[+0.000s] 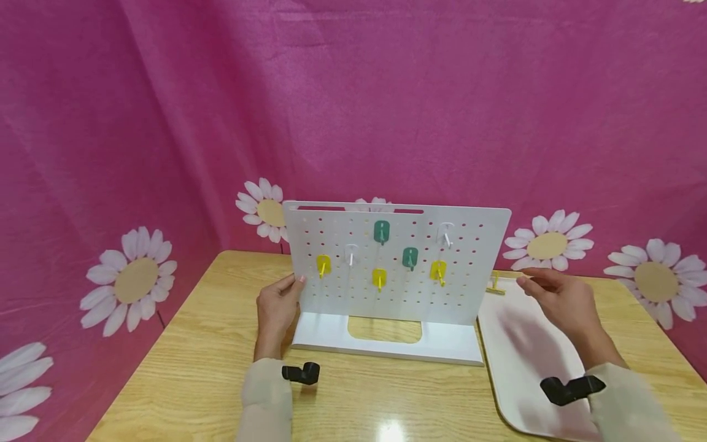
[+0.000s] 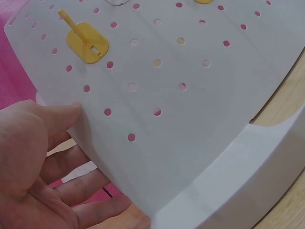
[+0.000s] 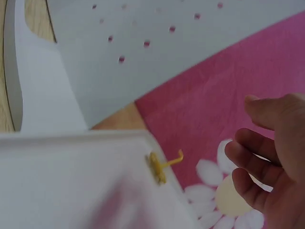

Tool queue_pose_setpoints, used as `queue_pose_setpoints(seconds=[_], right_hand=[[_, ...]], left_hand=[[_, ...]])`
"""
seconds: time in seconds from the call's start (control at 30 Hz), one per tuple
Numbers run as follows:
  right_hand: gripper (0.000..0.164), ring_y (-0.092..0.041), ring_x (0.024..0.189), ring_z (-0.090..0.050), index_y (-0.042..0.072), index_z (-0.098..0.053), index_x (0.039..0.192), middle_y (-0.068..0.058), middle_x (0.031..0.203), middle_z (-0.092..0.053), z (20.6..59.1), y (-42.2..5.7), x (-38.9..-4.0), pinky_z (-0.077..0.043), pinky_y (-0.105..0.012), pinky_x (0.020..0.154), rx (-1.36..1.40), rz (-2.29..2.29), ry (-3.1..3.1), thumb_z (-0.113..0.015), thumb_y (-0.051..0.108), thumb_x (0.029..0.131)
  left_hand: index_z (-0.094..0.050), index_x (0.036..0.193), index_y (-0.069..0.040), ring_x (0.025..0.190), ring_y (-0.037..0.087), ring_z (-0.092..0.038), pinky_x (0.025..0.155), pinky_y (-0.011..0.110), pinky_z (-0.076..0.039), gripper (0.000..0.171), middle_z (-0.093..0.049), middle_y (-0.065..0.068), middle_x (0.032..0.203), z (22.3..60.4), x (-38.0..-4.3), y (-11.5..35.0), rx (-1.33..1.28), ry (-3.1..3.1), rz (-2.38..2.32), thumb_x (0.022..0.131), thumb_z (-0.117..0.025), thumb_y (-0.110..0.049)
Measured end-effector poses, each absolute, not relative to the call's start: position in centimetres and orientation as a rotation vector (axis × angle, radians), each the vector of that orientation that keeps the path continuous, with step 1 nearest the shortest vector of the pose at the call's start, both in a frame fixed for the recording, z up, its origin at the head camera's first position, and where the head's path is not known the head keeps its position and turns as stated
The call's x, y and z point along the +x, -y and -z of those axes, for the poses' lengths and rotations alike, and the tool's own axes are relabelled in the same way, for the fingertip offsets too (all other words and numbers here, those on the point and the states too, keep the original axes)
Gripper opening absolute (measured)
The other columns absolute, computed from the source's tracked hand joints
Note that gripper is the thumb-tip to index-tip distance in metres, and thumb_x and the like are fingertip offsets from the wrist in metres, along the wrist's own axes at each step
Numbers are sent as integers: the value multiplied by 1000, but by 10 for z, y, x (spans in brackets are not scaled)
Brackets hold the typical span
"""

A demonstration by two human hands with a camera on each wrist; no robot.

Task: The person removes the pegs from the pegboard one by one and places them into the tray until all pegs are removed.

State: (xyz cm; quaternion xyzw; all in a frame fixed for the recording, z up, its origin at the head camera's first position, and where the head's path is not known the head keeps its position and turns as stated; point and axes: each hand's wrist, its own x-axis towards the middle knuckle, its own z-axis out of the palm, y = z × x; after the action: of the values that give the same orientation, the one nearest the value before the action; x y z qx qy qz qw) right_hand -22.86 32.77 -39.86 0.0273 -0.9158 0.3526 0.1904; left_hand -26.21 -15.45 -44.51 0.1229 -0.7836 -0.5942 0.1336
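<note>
A white pegboard (image 1: 397,301) stands upright on its white base (image 1: 326,331). My left hand (image 1: 278,307) holds its left edge, the thumb on the front face and the fingers behind the edge (image 2: 78,186). Three yellow hooks (image 1: 378,279), two green hooks (image 1: 410,258) and two white hooks (image 1: 445,234) are fixed on the board. Over the far part of a white tray (image 1: 525,362), my right hand (image 1: 563,301) is raised with loosely bent fingers and nothing in them. A single yellow hook (image 3: 157,167) lies in the tray's far left corner, apart from that hand.
The tray sits close to the right end of the pegboard's base on a wooden table (image 1: 359,399). Behind the table hangs a pink cloth (image 1: 386,123) printed with large white daisies. Black wrist cameras (image 1: 572,390) are worn on both sleeves.
</note>
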Motion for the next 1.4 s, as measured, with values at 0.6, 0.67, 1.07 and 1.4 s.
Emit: queue_pose_setpoints(seconds=[0.6, 0.67, 1.07, 1.4], right_hand=[[34, 2, 81, -65, -3, -70, 120, 13, 96, -72, 343, -269, -207, -49, -13, 69, 302, -1238, 2376, -76, 13, 91], [33, 1, 81, -66, -5, -69, 120, 14, 96, -71, 341, -263, -208, -49, -13, 70, 340, -1270, 2351, -76, 9, 91], [32, -2, 82, -68, -6, -68, 122, 0, 100, -73, 331, -232, -216, -52, -16, 73, 439, -1388, 2321, -72, 6, 93], [31, -9, 78, -69, -4, -68, 123, -19, 102, -72, 329, -210, -226, -53, -20, 69, 467, -1452, 2306, -71, 6, 94]], left_hand=[[-68, 130, -13, 102, 24, -64, 77, 34, -53, 40, -69, 11, 121, 445, -260, 154, 386, 2272, 1766, 97, -68, -36], [-68, 130, -13, 101, 24, -63, 76, 33, -53, 41, -69, 11, 122, 445, -260, 154, 391, 2272, 1770, 97, -68, -36], [-68, 130, -12, 94, 24, -62, 71, 32, -52, 41, -69, 12, 120, 443, -263, 155, 373, 2262, 1772, 97, -68, -35], [-68, 130, -10, 101, 26, -65, 77, 35, -55, 42, -68, 14, 121, 444, -261, 155, 366, 2272, 1759, 97, -69, -36]])
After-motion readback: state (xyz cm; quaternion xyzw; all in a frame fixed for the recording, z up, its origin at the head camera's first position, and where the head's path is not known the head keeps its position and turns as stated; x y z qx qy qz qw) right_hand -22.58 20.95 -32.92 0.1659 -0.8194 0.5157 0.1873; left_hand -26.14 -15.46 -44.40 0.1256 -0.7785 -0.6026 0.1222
